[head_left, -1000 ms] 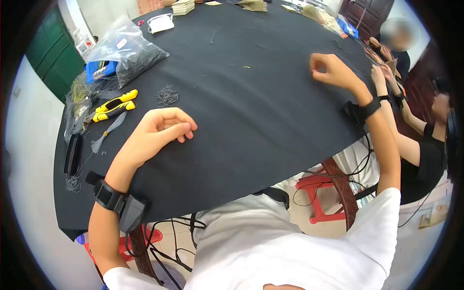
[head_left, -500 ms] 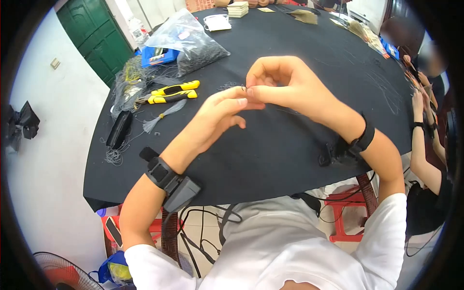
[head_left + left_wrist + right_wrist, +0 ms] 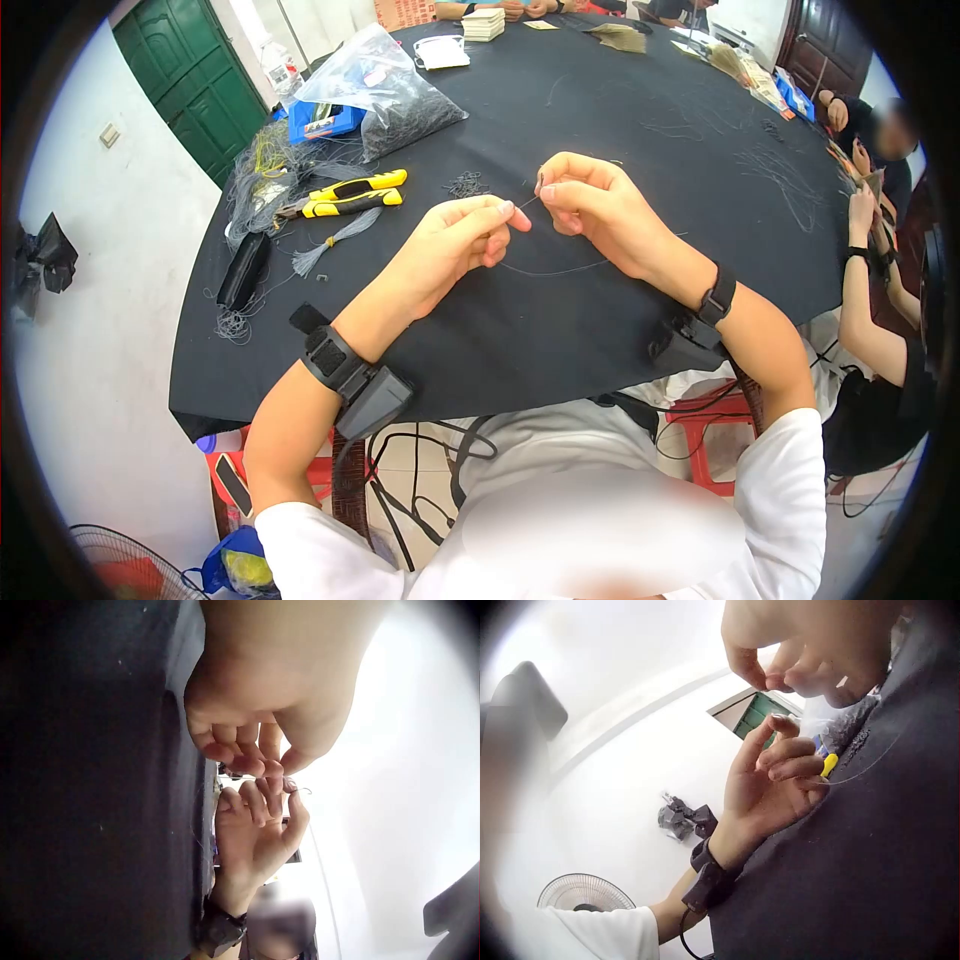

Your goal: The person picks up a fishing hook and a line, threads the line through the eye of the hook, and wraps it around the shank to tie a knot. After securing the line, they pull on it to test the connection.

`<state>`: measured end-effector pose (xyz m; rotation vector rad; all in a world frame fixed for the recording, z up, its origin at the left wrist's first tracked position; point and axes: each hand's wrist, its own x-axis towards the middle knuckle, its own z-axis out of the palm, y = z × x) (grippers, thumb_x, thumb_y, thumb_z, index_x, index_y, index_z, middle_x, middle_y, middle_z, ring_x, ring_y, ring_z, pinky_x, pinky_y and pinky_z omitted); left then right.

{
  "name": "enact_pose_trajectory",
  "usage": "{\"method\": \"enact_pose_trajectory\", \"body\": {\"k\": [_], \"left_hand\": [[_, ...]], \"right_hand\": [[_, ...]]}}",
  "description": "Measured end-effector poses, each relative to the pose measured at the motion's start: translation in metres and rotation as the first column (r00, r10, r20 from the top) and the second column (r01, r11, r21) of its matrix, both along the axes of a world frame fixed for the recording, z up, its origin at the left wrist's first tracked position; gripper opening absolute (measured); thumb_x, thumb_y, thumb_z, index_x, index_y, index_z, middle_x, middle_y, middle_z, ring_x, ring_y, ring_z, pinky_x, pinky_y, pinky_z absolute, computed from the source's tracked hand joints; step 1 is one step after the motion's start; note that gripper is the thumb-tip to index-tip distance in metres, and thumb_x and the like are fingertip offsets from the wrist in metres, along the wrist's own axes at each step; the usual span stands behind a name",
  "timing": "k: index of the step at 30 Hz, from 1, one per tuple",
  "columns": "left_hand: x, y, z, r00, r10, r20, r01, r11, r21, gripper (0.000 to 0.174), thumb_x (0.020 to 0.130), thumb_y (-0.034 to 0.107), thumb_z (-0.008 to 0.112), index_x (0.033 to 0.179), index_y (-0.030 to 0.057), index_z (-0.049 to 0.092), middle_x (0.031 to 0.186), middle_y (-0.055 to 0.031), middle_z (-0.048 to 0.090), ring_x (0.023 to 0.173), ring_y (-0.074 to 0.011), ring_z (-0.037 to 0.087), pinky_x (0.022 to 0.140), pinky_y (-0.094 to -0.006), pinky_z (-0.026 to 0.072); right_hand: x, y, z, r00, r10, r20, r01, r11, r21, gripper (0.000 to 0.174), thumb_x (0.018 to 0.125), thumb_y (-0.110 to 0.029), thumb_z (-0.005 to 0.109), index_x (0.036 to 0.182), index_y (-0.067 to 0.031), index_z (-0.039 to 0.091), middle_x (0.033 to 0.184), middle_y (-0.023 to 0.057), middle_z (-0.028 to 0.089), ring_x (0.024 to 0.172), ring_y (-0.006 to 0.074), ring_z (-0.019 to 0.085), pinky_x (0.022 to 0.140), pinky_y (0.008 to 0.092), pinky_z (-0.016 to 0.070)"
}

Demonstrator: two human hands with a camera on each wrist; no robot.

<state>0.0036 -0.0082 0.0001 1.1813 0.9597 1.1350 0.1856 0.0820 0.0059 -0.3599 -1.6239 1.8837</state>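
Note:
Over the black table, my left hand (image 3: 450, 245) pinches a thin fishing line (image 3: 550, 273) between thumb and index finger. My right hand (image 3: 605, 215), just to its right, pinches a tiny dark fish hook; the hook's curved end (image 3: 308, 791) pokes out past the fingertips in the left wrist view. A short stretch of line spans the gap between the two hands. More of it hangs in a slack curve below them, toward the right wrist. Beyond the left fingers lies a small pile of dark hooks (image 3: 467, 184).
Left of the hands lie yellow-black pliers (image 3: 350, 195), a tied bundle of line (image 3: 340, 240), a black case (image 3: 243, 272) and tangled line. Behind them sits a clear bag of dark pieces (image 3: 405, 110) beside a blue box (image 3: 328, 122). Other people sit along the right and far edges.
Both hands came together from far apart on the table, met at the fingertips, then drew slightly apart with line between them. The right hand has shifted a little down. The head view turned left.

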Motion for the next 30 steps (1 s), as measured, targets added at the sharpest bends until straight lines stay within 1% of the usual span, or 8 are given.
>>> {"method": "enact_pose_trajectory", "body": {"k": [4,10,13,15,18,21,25,30], "left_hand": [[0.000,0.001,0.001,1.000,0.022,0.000,-0.022,1.000,0.018,0.024,0.091,0.024,0.050,0.090,0.0020,0.059,0.064,0.0051,0.040,0.059,-0.0055,0.036,0.057,-0.0214,0.0305],[0.000,0.002,-0.002,0.999,0.046,-0.017,-0.046,0.999,0.029,0.023,0.091,0.022,0.050,0.091,0.0010,0.060,0.063,0.0054,0.039,0.058,-0.0046,0.035,0.056,-0.0207,0.0298],[0.001,0.001,-0.002,0.998,0.066,-0.021,-0.066,0.997,0.037,0.023,0.090,0.022,0.050,0.090,0.0009,0.060,0.062,0.0054,0.039,0.058,-0.0046,0.035,0.056,-0.0205,0.0298],[0.000,0.002,-0.003,0.997,0.073,-0.011,-0.072,0.996,0.049,0.023,0.090,0.022,0.051,0.088,0.0010,0.060,0.062,0.0054,0.039,0.058,-0.0045,0.035,0.056,-0.0204,0.0297],[0.000,0.002,-0.002,0.990,0.137,-0.027,-0.135,0.989,0.061,0.024,0.090,0.022,0.051,0.085,0.0013,0.061,0.060,0.0054,0.039,0.056,-0.0045,0.035,0.055,-0.0203,0.0296],[-0.002,0.003,-0.002,0.964,0.226,-0.142,-0.205,0.967,0.151,0.025,0.089,0.023,0.052,0.081,0.0013,0.061,0.058,0.0054,0.038,0.054,-0.0043,0.034,0.053,-0.0203,0.0287],[-0.005,0.005,0.000,0.926,0.331,-0.182,-0.295,0.934,0.202,0.027,0.088,0.024,0.054,0.075,0.0011,0.060,0.054,0.0059,0.036,0.051,-0.0040,0.032,0.049,-0.0208,0.0258],[-0.025,0.009,0.007,0.830,0.517,-0.211,-0.453,0.844,0.289,0.031,0.086,0.026,0.056,0.067,0.0022,0.060,0.050,0.0071,0.033,0.047,-0.0033,0.028,0.047,-0.0218,0.0217]], "right_hand": [[0.000,0.012,-0.010,0.996,0.084,-0.026,-0.086,0.990,-0.107,0.009,0.083,-0.014,0.058,0.086,-0.0055,0.057,0.073,0.0002,0.055,0.061,0.0071,0.047,0.058,0.0213,0.0374],[-0.001,0.008,-0.014,0.994,0.101,-0.032,-0.106,0.953,-0.283,0.016,0.084,-0.012,0.053,0.095,-0.0018,0.057,0.084,0.0077,0.062,0.068,0.0115,0.055,0.066,0.0248,0.0454],[-0.003,0.012,-0.018,0.992,0.125,-0.011,-0.123,0.961,-0.248,0.018,0.085,-0.011,0.051,0.098,-0.0005,0.057,0.088,0.0104,0.063,0.070,0.0118,0.056,0.067,0.0244,0.0462],[-0.004,0.013,-0.019,0.994,0.111,0.021,-0.104,0.968,-0.227,0.017,0.085,-0.010,0.051,0.098,-0.0002,0.057,0.089,0.0112,0.064,0.069,0.0115,0.056,0.064,0.0229,0.0459],[-0.004,0.010,-0.018,0.994,0.075,0.082,-0.061,0.984,-0.166,0.017,0.086,-0.010,0.051,0.098,-0.0005,0.058,0.090,0.0114,0.064,0.067,0.0103,0.057,0.061,0.0208,0.0450],[-0.004,0.009,-0.017,0.993,0.037,0.115,-0.028,0.997,-0.076,0.017,0.085,-0.010,0.052,0.099,-0.0012,0.058,0.089,0.0110,0.065,0.065,0.0088,0.058,0.058,0.0189,0.0437],[-0.004,0.009,-0.016,0.991,-0.012,0.131,0.012,1.000,0.003,0.016,0.084,-0.010,0.052,0.097,-0.0022,0.058,0.089,0.0111,0.066,0.064,0.0075,0.058,0.057,0.0179,0.0423],[-0.004,0.008,-0.015,0.993,-0.004,0.122,0.003,1.000,0.006,0.014,0.084,-0.009,0.052,0.094,-0.0026,0.058,0.090,0.0124,0.066,0.063,0.0078,0.058,0.056,0.0178,0.0419]]}}
